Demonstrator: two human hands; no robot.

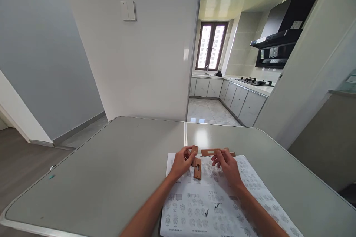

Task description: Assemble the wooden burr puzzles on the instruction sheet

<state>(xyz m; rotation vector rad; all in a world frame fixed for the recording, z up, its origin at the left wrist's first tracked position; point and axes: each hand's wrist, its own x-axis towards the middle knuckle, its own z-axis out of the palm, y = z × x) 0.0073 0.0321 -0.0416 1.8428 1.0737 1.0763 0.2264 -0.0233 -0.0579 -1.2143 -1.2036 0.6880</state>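
My left hand [181, 160] is closed with thumb and fingers on a brown wooden puzzle piece [195, 149], held upright. Just below it, a second brown piece with a slot [197, 170] stands tilted against or joined to the first; I cannot tell which. My right hand [226, 162] has its fingers apart and slightly bent, with nothing plainly between them. Behind its fingertips lies a long brown slotted piece [207, 152]; whether they touch it is unclear. More brown wood [232, 153] shows beyond the right knuckles. Printed sheets [200, 207] with rows of small diagrams lie under both hands.
The grey-green table [97, 177] has a pale rim and a seam down its far middle. A small green scrap [51, 176] sits near its left edge. A white wall with a switch [128, 11] stands behind; a kitchen with a stove [254, 81] opens at right.
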